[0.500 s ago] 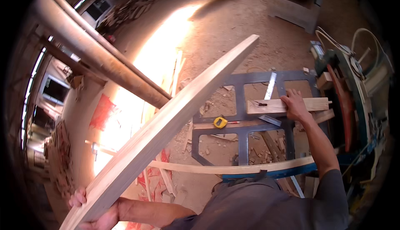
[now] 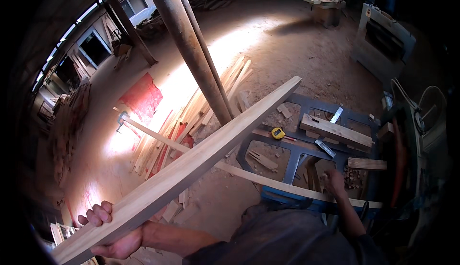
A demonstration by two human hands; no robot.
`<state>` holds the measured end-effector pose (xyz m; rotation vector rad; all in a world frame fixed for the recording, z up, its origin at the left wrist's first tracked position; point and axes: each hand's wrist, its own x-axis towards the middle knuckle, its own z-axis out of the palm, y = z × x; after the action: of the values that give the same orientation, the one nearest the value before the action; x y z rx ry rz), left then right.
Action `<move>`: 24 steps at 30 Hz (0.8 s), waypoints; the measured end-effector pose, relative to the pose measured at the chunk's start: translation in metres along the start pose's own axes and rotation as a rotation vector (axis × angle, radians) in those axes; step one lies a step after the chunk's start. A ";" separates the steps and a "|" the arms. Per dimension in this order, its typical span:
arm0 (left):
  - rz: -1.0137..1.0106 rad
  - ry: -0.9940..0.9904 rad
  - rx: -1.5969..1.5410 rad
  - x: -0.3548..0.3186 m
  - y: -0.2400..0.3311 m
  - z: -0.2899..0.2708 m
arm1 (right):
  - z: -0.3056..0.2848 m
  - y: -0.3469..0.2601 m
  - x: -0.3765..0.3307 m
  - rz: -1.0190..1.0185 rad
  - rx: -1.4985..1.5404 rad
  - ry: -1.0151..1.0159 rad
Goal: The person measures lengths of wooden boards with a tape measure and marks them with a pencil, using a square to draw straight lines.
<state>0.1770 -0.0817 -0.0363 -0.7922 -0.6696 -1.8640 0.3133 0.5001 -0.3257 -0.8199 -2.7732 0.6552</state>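
My left hand (image 2: 108,234) is wrapped round the near end of a long, thick wooden beam (image 2: 191,162). The beam slants up across the view, its far end over the corner of a dark metal frame (image 2: 291,162). My right hand (image 2: 334,183), fingers curled with nothing visible in them, is over the near side of the frame, apart from the beam. A short wooden block (image 2: 335,131) with a tenon at one end lies on the frame. Around it are a yellow tape measure (image 2: 277,133), a metal try square (image 2: 325,148) and a steel strip (image 2: 337,115).
A long thin wooden strip (image 2: 268,181) crosses in front of me, a clamp (image 2: 123,117) at its left end. A rusty post (image 2: 191,49) stands behind the beam. Stacked wooden strips (image 2: 182,121) lie on the floor. A machine (image 2: 383,39) stands at the far right.
My right hand has let go of the tenoned block and drawn back toward me. The block now lies tilted on the frame. My left hand still grips the beam; the view has shifted.
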 end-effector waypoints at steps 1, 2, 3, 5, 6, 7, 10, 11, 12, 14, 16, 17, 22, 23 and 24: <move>-0.007 -0.034 -0.045 0.000 0.016 -0.001 | 0.003 -0.004 -0.020 0.095 -0.015 -0.102; 0.030 0.026 0.036 -0.003 0.030 -0.002 | 0.005 -0.004 -0.041 0.192 -0.029 -0.206; 0.055 0.045 0.066 -0.006 0.045 -0.002 | 0.013 -0.007 -0.060 0.171 -0.066 -0.147; 0.104 0.061 0.124 -0.008 0.078 0.000 | 0.023 -0.006 -0.079 0.012 -0.133 0.027; 0.128 0.056 0.156 -0.008 0.099 0.000 | 0.025 -0.003 -0.079 0.027 -0.142 0.023; 0.150 0.045 0.188 -0.004 0.120 0.000 | 0.030 -0.004 -0.081 0.027 -0.121 0.084; 0.185 -0.027 0.121 0.005 0.192 -0.001 | 0.035 -0.002 -0.081 0.037 -0.062 0.116; 0.216 -0.099 0.202 0.014 0.230 0.001 | 0.034 -0.001 -0.079 0.024 -0.076 0.118; 0.242 -0.071 0.218 0.016 0.256 -0.001 | 0.033 0.001 -0.079 0.022 -0.100 0.097; 0.299 -0.006 0.253 0.017 0.302 -0.007 | 0.032 0.003 -0.077 -0.001 -0.090 0.087; 0.326 -0.021 0.351 0.019 0.345 -0.010 | 0.032 0.004 -0.076 0.001 -0.120 0.086; 0.343 -0.024 0.402 0.020 0.365 -0.011 | 0.033 0.004 -0.075 -0.001 -0.155 0.092; 0.445 0.118 0.508 0.018 0.431 -0.013 | 0.037 0.002 -0.078 0.025 -0.156 0.082; 0.345 0.040 0.437 0.013 0.438 -0.015 | 0.036 0.002 -0.078 0.031 -0.156 0.069; 0.288 0.014 0.431 0.008 0.443 -0.018 | 0.034 0.002 -0.078 0.040 -0.155 0.062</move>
<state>0.5772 -0.2683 0.0056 -0.5576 -0.8620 -1.3979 0.3698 0.4464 -0.3604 -0.9108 -2.7849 0.4172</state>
